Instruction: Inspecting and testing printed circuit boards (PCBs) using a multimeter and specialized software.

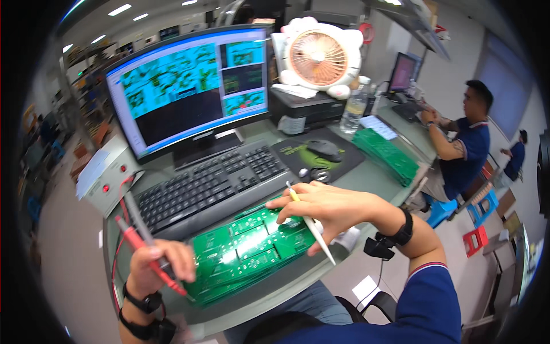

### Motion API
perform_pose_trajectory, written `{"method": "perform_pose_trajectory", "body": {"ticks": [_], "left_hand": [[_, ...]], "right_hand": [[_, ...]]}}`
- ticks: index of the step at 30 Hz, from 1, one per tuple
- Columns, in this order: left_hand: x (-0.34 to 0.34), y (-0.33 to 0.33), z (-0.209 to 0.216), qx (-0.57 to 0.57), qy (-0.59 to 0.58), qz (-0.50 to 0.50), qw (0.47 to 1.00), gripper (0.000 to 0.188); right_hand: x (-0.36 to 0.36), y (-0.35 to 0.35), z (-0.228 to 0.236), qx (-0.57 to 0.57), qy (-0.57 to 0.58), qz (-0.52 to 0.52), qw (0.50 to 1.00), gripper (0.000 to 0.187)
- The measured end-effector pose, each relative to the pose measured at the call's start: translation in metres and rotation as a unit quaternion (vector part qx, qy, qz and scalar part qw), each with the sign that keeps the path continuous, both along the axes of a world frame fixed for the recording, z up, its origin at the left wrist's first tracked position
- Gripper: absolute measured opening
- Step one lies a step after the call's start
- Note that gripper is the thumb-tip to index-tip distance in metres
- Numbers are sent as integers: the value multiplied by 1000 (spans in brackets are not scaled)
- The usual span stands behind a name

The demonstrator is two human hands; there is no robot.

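A green circuit board panel (229, 256) lies at the front edge of the desk, seemingly on top of more boards. My left hand (161, 265), closed at the board's left end, grips a red test probe (133, 236) together with a dark grey one (139, 217); both are slightly blurred. Over the board's right end, my right hand (338, 207) holds a slim yellow-and-white pen-like tool (312, 226) slantwise between its fingers. Those fingertips touch or hover just above the board; I cannot tell which.
Behind the board stand a black keyboard (212, 180) and a monitor (189, 86). A box with red lights (109, 178) is at left. A mouse (325, 150), a bottle (354, 109), a fan (317, 54) and stacked green boards (387, 155) stand right. A co-worker (467, 140) sits farther right.
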State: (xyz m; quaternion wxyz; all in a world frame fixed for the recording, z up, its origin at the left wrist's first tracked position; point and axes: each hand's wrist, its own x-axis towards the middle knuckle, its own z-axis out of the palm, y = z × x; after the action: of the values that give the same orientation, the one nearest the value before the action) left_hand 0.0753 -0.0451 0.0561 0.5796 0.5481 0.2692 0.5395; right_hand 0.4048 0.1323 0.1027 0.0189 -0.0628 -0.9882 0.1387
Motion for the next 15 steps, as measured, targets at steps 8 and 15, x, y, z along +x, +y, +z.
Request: {"method": "perform_pose_trajectory", "body": {"ticks": [8, 15], "left_hand": [[-6, -1, -6, -65, 41, 101, 992, 49], [10, 4, -12, -106, 78, 134, 982, 49]], "right_hand": [[145, 44, -10, -45, 278, -317, 905, 57], [271, 111, -62, 78, 181, -600, 775, 55]]}}
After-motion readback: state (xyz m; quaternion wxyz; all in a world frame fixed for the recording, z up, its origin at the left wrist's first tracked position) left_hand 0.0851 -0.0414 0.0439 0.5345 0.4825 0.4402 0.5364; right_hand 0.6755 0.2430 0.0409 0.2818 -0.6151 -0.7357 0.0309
